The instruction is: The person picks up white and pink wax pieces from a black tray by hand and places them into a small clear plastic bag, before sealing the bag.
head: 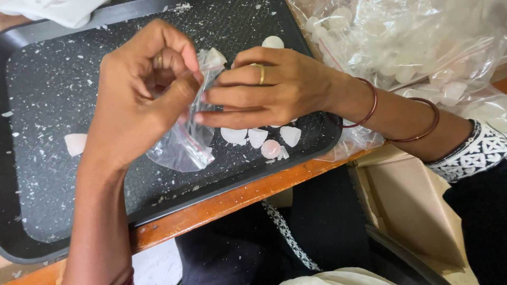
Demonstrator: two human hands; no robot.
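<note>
My left hand [140, 100] and my right hand [269, 89] both pinch the top of a small clear zip bag [182, 148] over a black speckled tray [47, 95]. The bag hangs down between the hands, with a red stripe along its mouth. A whitish piece [211, 55] shows at the bag's upper edge by my left thumb. Loose white and pale pink pieces [259, 138] lie on the tray just below my right hand. One more white piece [75, 143] lies to the left of my left wrist, and another [273, 42] sits behind my right hand.
A large clear plastic bag [401, 42] full of white pieces lies at the right, past the tray's edge. The tray rests on a wooden table edge [222, 203]. White crumbs dot the tray. A cardboard box [406, 206] stands below on the right.
</note>
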